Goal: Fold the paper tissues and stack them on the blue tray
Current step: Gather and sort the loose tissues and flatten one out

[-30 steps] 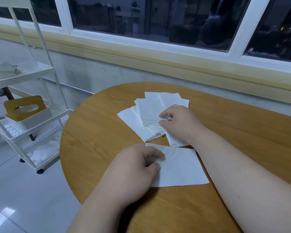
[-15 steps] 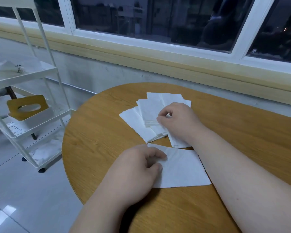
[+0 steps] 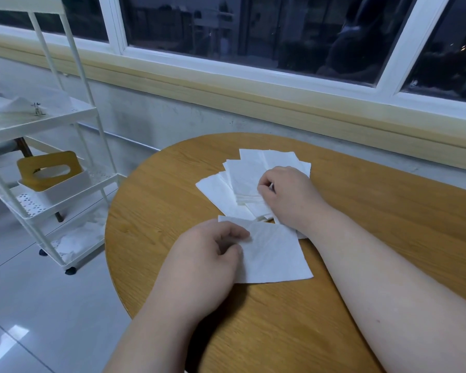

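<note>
Head cam: the left hand is curled, with its fingertips pinched on the left edge of a single flat tissue laid at the near middle of the round table. The right hand is curled too, thumb and forefinger nipped into a fanned pile of tissues further back on the table, touching the single sheet's far edge. No blue tray can be seen on the table. These would be judged featherlight, floppy and easily torn, so corners are probably best pinched gently, with the sheet kept flat against the table while it's folded.
</note>
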A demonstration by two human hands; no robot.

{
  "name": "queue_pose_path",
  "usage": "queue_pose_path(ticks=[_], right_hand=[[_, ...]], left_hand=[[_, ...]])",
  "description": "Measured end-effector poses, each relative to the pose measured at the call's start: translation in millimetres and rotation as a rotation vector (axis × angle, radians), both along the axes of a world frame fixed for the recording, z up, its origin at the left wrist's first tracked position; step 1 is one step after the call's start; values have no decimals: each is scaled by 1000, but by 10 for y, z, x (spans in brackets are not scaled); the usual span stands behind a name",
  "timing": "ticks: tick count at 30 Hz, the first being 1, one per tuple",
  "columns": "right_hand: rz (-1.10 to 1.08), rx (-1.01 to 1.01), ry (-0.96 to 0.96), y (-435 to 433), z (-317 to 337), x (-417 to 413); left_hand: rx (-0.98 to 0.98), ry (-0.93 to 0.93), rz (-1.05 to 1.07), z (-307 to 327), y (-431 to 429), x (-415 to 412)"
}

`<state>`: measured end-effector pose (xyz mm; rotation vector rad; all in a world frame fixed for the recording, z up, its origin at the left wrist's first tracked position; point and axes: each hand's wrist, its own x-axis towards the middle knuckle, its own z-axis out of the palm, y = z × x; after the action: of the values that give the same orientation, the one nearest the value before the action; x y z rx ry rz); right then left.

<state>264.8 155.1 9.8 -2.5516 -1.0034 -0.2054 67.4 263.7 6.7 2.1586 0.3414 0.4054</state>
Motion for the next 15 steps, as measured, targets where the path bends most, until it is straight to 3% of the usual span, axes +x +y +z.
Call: queue_pose_path(ticks=[15], right_hand=[[57, -79, 12, 50, 27, -29]], left_hand=[[-10, 12, 16, 8, 33, -4]])
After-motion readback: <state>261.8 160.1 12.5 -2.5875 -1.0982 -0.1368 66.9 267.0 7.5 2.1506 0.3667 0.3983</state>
